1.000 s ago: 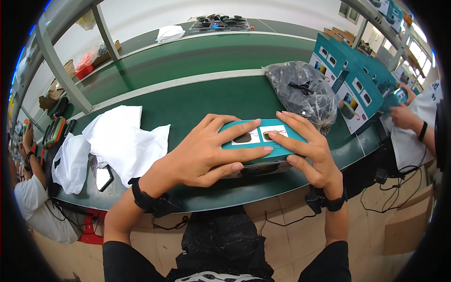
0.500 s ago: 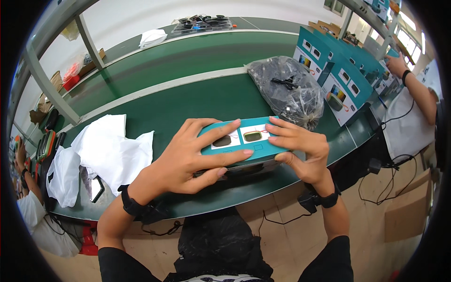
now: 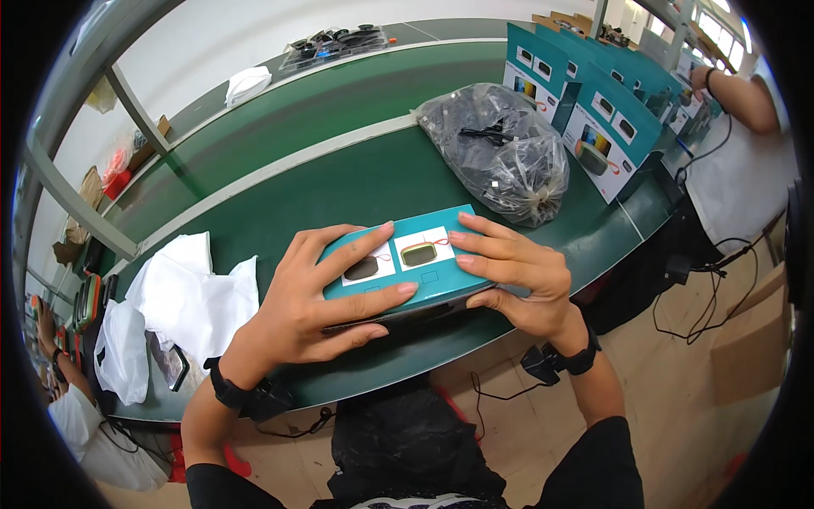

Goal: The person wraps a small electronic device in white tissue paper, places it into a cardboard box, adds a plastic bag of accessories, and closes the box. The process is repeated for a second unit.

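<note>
A teal cardboard box (image 3: 441,285) with two small product pictures lies at the near edge of the green table. My left hand (image 3: 309,297) is on its left part, fingers spread over the top and thumb against the near side. At the other end, my right hand (image 3: 527,276) has its fingers on the top and the thumb at the near lower edge. Both hands grip the box; its underside and ends are largely hidden. Dark bands with small devices circle both wrists.
Past the box lies a clear plastic bag (image 3: 500,153) of black cables. Upright teal-and-white boxes (image 3: 598,140) stand at the right. White bags (image 3: 191,284) and a dark-edged flat item (image 3: 174,369) lie left. Co-workers' arms show at both sides; a cable (image 3: 509,392) hangs below the table.
The view has shifted, so the surroundings sit differently in the picture. The box appears more tilted, its right end farther up. Both hands keep their grip on it.
</note>
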Available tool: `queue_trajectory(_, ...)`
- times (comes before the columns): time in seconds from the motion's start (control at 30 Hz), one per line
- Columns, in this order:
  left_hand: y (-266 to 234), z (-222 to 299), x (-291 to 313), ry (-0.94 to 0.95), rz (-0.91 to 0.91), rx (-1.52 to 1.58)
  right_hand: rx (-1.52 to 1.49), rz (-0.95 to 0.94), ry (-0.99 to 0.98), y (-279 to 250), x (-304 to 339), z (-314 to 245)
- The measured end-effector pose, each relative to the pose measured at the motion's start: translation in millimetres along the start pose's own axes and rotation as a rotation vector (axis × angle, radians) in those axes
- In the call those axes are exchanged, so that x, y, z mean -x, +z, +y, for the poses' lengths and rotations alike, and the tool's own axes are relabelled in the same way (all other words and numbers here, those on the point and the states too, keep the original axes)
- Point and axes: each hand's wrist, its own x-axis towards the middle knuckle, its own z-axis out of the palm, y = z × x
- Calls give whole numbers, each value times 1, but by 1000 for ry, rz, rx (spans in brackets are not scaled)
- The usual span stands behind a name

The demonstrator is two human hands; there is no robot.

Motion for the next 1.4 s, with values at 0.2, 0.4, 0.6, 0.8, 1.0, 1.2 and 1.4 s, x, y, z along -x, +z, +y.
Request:
queue_trajectory(0.2,1,5,-1,-12,28,-23,186,28,-67,3,-2,-10)
queue_trajectory(0.4,1,6,1,-18,95,35,231,-129,51,6,-40,-27)
queue_trajectory(0.6,7,-2,6,-2,144,18,372,-253,44,12,-36,-26)
queue_trajectory(0.8,4,-16,27,-154,342,270,231,-171,134,2,-28,-21)
queue_trajectory(1.0,27,-17,50,-395,236,709,-24,-113,301,16,-7,-2)
queue_trajectory(1.2,38,-30,65,-621,291,711,84,-12,341,40,-16,-6)
queue_trajectory(1.4,54,-39,67,-737,624,924,-519,221,761,48,-46,2)
